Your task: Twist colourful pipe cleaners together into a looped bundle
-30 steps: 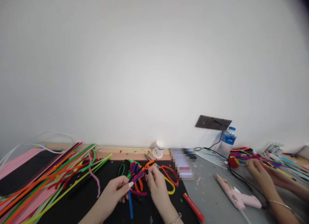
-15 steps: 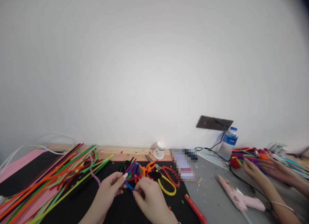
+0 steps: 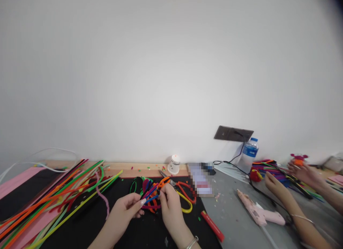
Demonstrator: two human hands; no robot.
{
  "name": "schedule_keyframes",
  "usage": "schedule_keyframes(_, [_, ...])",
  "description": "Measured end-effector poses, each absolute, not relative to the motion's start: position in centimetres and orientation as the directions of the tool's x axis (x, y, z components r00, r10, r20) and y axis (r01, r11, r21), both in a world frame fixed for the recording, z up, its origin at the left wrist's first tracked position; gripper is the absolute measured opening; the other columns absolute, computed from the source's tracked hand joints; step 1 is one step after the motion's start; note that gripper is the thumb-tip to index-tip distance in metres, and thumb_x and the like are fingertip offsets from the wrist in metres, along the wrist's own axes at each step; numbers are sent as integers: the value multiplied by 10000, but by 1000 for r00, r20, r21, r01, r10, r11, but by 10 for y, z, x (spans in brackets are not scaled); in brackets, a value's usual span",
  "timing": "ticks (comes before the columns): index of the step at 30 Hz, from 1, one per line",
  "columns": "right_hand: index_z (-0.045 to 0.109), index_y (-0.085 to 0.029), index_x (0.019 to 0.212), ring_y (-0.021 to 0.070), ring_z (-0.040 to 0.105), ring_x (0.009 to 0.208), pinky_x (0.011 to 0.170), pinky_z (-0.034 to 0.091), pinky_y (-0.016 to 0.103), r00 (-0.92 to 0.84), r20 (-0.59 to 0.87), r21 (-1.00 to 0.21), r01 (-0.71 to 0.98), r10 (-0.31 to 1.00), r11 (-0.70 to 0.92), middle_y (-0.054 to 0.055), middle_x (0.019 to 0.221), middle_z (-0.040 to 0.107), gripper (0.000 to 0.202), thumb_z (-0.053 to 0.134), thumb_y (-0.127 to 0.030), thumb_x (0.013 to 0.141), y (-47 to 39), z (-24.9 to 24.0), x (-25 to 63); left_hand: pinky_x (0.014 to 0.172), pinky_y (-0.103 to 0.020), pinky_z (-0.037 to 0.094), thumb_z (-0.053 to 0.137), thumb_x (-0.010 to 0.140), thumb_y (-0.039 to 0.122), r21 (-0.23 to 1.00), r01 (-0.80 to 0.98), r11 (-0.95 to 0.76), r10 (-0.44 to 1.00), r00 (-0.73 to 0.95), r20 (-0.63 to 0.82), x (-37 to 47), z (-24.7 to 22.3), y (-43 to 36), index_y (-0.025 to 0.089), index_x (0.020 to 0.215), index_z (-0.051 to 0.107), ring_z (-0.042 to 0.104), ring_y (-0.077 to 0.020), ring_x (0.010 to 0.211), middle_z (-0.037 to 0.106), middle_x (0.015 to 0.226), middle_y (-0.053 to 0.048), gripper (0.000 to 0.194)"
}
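Observation:
My left hand (image 3: 130, 208) is closed, thumb and fingers pinching blue and purple pipe cleaners (image 3: 151, 198) above the black mat. Close beside it on the right, my right hand (image 3: 170, 202) is closed at the far end of these strands, fingertips by a small black piece (image 3: 158, 192). What exactly the right fingers grip is partly hidden. Just behind both hands lies a tangle of orange, purple and green pipe cleaners (image 3: 146, 184). Scissors (image 3: 188, 192) with red handles lie to the right, next to a yellow loop (image 3: 189, 208).
Long colourful pipe cleaners (image 3: 61, 199) spread at left. A white paper cup (image 3: 174, 165) stands by the wall. To the right are a red cutter-like tool (image 3: 213, 225), a phone (image 3: 199, 181), a pink glue gun (image 3: 258, 209), a bottle (image 3: 249, 154) and another person's hands (image 3: 305, 175).
My right hand has moved up and slightly right, and the blue strand now points up to the right between my hands. The other person's far hand has lifted an orange-pink figure.

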State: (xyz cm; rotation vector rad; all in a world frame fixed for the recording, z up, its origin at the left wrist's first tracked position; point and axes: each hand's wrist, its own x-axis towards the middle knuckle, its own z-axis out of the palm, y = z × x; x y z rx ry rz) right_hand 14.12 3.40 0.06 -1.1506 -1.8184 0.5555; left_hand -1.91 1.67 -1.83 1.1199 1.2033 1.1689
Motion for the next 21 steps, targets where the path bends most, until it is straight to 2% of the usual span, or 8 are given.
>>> schedule_keyframes(9, [355,-192,620,112,342,558,518,287,223,-159,377,-844,347,913,409,-40,596,357,204,399,-160,817,34,-1,140,492,-218,412,549,692,441,997,75,12,1000,-12,-11,-18,-14,14,212,518,424,524,-129,463,536,459,57,314])
schedule_keyframes(12, [381,-186,617,102,340,529,490,290,217,-168,338,-894,251,926,372,-47,572,352,226,424,-236,832,36,-1,140,489,-222,406,531,714,451,995,93,-20,999,-25,22,-20,-14,12,213,518,442,525,-134,453,549,455,49,320])
schedule_keyframes(15, [422,-183,687,80,356,445,424,303,199,-207,248,-965,33,946,260,-54,552,393,264,410,-391,849,38,-3,138,495,-223,406,538,722,458,997,68,-35,995,-88,41,-24,-14,13,206,520,477,524,-137,460,569,463,39,329])
schedule_keyframes(17, [457,-176,751,64,372,389,381,312,184,-258,172,-984,-92,951,153,-56,546,445,285,479,-456,798,39,-4,136,495,-226,411,559,704,476,999,9,-36,990,-139,37,-26,-13,14,201,526,497,526,-141,470,575,471,35,333])
schedule_keyframes(21, [534,-141,774,56,422,332,357,358,175,-388,43,-983,-181,921,-30,-45,503,521,292,661,-376,656,37,-5,129,497,-222,413,602,672,479,995,-103,-14,992,-123,2,-22,-10,14,189,531,513,524,-134,478,587,479,30,335])
